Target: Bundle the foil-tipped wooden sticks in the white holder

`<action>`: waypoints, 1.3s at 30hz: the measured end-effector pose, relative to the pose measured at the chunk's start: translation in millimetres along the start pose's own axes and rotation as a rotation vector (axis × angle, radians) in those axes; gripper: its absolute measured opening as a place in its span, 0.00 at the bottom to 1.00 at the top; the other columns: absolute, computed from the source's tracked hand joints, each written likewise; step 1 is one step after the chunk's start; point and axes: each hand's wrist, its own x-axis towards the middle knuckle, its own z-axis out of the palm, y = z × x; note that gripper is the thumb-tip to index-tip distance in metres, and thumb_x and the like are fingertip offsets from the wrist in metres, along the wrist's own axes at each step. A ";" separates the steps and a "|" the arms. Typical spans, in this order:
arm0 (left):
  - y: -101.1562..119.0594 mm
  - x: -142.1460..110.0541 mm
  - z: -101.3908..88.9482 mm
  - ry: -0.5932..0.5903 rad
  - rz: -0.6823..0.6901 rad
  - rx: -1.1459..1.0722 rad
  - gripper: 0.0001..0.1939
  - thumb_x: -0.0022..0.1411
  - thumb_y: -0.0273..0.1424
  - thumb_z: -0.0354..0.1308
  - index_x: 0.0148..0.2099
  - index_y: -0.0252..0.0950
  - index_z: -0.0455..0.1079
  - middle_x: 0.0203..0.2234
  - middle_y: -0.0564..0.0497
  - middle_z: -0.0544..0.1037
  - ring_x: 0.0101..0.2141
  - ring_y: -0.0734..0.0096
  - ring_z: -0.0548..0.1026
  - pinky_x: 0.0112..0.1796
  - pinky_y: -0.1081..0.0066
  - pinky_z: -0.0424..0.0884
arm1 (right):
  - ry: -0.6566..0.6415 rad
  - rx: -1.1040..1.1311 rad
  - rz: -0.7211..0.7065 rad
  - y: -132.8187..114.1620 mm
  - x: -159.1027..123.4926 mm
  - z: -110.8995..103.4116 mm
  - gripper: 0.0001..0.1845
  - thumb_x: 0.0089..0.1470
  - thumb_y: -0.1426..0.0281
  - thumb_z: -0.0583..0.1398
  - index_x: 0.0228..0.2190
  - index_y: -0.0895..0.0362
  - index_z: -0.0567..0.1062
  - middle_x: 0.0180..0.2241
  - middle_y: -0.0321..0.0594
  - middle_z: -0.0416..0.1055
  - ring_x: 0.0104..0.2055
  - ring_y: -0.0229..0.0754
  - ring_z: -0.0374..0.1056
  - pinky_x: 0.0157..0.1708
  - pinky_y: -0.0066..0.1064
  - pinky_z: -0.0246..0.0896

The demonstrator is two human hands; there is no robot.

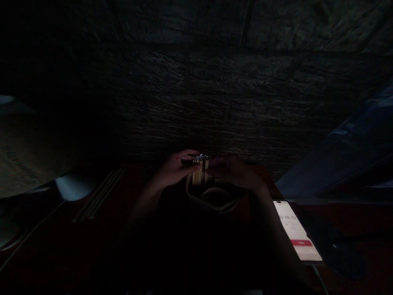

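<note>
A bundle of pale, slim sticks that look like chopsticks (198, 176) stands upright between my hands, with shiny patterned ends at the top. My left hand (175, 167) is closed on the bundle's left side, thumb in front and fingers behind. From the right, my right hand (233, 170) reaches to the same sticks; its fingers are in deep shadow, and their grip is hard to make out. Beneath, the sticks' lower ends go into a dark open container (192, 198) with a curved rim. Its inside is mostly too dark to see.
Several loose sticks (100, 194) lie on the dark reddish table (123, 229) to the left. Beyond them are a brown printed bag (24, 155) and a white cable (37, 225). A lit phone (296, 229) showing a timer lies at right. A stone-textured wall (196, 73) rises behind.
</note>
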 end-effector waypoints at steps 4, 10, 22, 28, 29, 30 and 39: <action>-1.9 1.0 1.3 -0.027 -0.032 -0.021 0.18 0.56 0.29 0.62 0.50 0.35 0.69 0.43 0.47 0.79 0.46 0.64 0.76 0.47 0.63 0.71 | 0.019 -0.057 0.007 -0.6 1.0 1.6 0.10 0.54 0.66 0.62 0.37 0.56 0.79 0.34 0.38 0.78 0.35 0.38 0.72 0.34 0.28 0.63; -5.9 1.3 0.4 -0.050 -0.037 -0.030 0.21 0.54 0.27 0.63 0.51 0.36 0.68 0.43 0.47 0.79 0.45 0.63 0.77 0.45 0.63 0.72 | 0.024 -0.059 0.049 -0.4 1.9 3.0 0.10 0.54 0.65 0.62 0.36 0.57 0.79 0.34 0.38 0.78 0.34 0.39 0.72 0.33 0.28 0.64; -5.7 2.0 1.7 -0.053 -0.065 -0.031 0.14 0.53 0.27 0.64 0.44 0.35 0.74 0.41 0.47 0.81 0.43 0.62 0.79 0.47 0.61 0.72 | 0.064 0.024 -0.011 -5.4 -4.0 -2.5 0.10 0.54 0.64 0.62 0.37 0.55 0.80 0.38 0.39 0.78 0.42 0.44 0.73 0.43 0.35 0.68; -5.6 1.2 0.1 -0.034 -0.065 -0.028 0.13 0.53 0.29 0.64 0.43 0.35 0.76 0.41 0.46 0.82 0.42 0.61 0.79 0.47 0.59 0.73 | 0.047 0.006 -0.035 -6.4 -7.8 -2.7 0.11 0.55 0.63 0.62 0.38 0.55 0.80 0.37 0.39 0.78 0.42 0.44 0.73 0.43 0.36 0.68; -5.9 1.1 -0.4 -0.031 -0.063 -0.022 0.13 0.53 0.29 0.64 0.43 0.36 0.76 0.41 0.46 0.82 0.42 0.61 0.79 0.47 0.59 0.72 | 0.046 -0.001 -0.038 -6.6 -8.9 -3.2 0.11 0.55 0.63 0.62 0.38 0.54 0.80 0.37 0.39 0.78 0.42 0.44 0.73 0.43 0.37 0.68; -6.0 0.9 -0.8 -0.029 -0.058 -0.020 0.13 0.53 0.30 0.64 0.43 0.36 0.76 0.40 0.46 0.82 0.42 0.61 0.79 0.47 0.59 0.72 | 0.047 -0.008 -0.039 -7.3 -10.0 -3.5 0.12 0.55 0.63 0.62 0.39 0.54 0.80 0.37 0.40 0.78 0.42 0.45 0.73 0.44 0.37 0.68; -4.0 1.8 1.8 -0.043 -0.047 -0.055 0.13 0.54 0.28 0.63 0.44 0.36 0.75 0.41 0.47 0.81 0.43 0.62 0.79 0.47 0.61 0.72 | 0.017 -0.047 -0.021 -17.7 -7.2 4.1 0.08 0.55 0.68 0.61 0.37 0.55 0.79 0.37 0.39 0.79 0.40 0.42 0.74 0.41 0.33 0.67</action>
